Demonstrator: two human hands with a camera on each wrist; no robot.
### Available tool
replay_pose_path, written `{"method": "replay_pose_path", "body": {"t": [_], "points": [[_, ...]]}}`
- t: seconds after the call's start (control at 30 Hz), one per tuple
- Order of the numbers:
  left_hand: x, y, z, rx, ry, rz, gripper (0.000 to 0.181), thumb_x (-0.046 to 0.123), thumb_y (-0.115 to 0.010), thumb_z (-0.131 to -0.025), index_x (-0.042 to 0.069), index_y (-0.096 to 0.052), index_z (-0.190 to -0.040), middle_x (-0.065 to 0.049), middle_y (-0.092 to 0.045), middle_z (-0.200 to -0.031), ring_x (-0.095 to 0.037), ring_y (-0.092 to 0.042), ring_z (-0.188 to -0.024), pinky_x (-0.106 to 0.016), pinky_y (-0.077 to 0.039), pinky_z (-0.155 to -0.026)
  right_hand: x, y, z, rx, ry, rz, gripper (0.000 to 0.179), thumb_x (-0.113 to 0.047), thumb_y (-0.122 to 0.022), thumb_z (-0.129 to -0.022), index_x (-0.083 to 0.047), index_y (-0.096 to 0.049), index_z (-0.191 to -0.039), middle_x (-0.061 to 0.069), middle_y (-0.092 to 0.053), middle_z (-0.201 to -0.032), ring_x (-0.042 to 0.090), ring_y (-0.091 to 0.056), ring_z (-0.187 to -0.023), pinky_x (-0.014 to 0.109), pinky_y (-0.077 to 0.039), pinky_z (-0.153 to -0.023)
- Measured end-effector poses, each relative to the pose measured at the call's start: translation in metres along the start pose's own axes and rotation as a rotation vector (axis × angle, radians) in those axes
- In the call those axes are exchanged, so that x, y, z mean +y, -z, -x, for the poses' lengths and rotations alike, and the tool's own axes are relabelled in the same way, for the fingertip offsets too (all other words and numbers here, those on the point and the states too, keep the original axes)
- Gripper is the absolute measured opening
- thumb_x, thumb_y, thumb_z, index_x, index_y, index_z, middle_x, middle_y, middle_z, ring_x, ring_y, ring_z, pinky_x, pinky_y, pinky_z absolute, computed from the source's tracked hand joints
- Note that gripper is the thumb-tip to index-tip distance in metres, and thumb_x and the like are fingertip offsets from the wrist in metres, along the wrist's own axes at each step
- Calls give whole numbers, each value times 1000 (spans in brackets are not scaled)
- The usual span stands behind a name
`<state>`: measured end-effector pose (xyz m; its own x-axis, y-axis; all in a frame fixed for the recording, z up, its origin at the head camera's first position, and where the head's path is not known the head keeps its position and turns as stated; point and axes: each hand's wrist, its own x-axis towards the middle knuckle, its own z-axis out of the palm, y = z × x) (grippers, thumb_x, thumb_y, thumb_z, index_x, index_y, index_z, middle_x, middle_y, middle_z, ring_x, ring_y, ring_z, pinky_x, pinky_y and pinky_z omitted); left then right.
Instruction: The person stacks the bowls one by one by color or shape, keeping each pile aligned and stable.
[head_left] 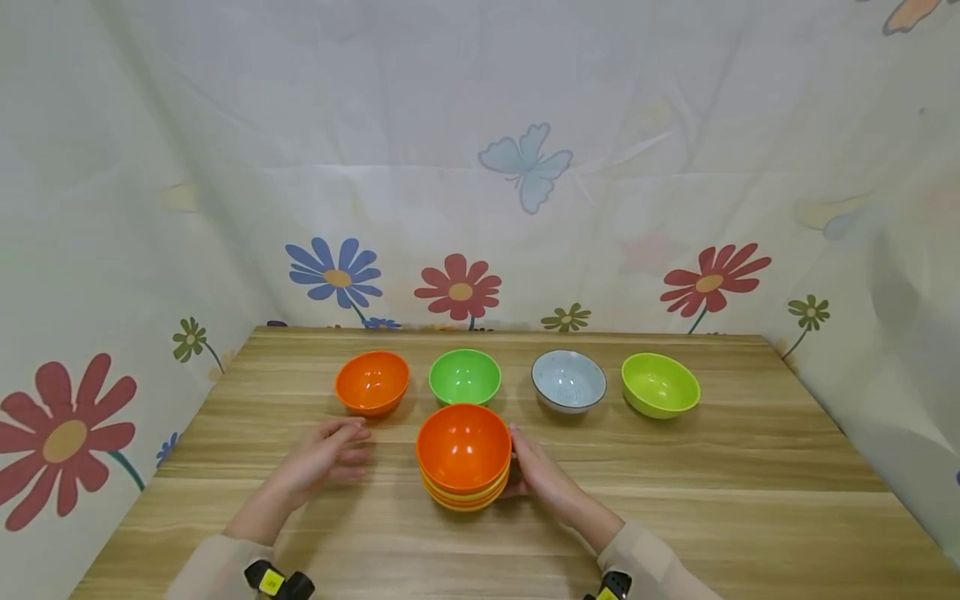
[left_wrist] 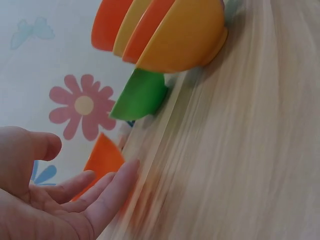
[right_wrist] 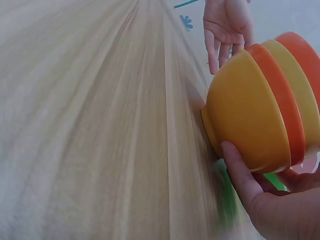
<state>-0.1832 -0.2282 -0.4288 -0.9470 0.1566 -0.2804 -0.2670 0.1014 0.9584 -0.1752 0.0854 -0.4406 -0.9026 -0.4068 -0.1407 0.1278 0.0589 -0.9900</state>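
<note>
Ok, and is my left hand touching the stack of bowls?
Apart. The head view shows it: a strip of wooden tabletop is visible between the fingertips of your left hand and the stack of bowls.

Before me spreads a wood-grained table (head_left: pixel 750 517), its streaks running left to right. Past its far edge I face a whitish cloth (head_left: pixel 360 125) that rises on my left and right too. On its far side I see a pale blue butterfly (head_left: pixel 532 171) above printed flowers: a blue flower (head_left: pixel 337 277) at left, red ones further right. A large red blossom (head_left: pixel 63 444) marks the near left.
</note>
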Motion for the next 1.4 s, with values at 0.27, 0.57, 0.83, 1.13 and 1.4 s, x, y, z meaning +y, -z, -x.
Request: {"method": "replay_pose_path", "body": {"t": [0.27,0.57,0.83,1.13,1.4], "points": [[7,18,-6,75,15,-59,57,28,-42,-98,-10,-25,-137,-32,-39,-134,-36,-56,-110,-43,-52,-84,0,1,2,-3,-6,-5,75,-56,-25,-95,3,-30,-140,26,-33,-138,35,-46,-117,45,-54,-76],[16,31,-17,169,38,-122,60,29,-49,-95,-6,-28,-138,-30,-41,-132,-26,-61,-98,-38,-53,-83,1,1,2,-19,3,-22,69,-52,-22,-97,3,-31,-140,27,-33,-138,35,-46,-117,46,-54,-77],[20,40,-29,225,42,-205,58,27,-50,-94,-6,-31,-137,-29,-46,-127,-23,-62,-91,-34,-55,-78,2,2,2,-33,2,-3,70,-54,-21,-96,0,-31,-140,25,-31,-140,36,-45,-118,45,-54,-77],[28,46,-42,262,54,-305,62,31,-54,-91,-4,-33,-138,-24,-53,-119,-22,-59,-85,-32,-56,-73,2,3,2,-45,0,6,73,-56,-21,-95,-1,-31,-140,25,-31,-141,36,-45,-119,45,-54,-78],[30,50,-51,267,74,-391,70,34,-58,-89,-3,-29,-140,-26,-50,-123,-22,-57,-80,-31,-54,-71,3,4,1,-46,-8,11,73,-57,-21,-94,-2,-32,-140,24,-34,-138,32,-49,-113,44,-54,-77]]}}
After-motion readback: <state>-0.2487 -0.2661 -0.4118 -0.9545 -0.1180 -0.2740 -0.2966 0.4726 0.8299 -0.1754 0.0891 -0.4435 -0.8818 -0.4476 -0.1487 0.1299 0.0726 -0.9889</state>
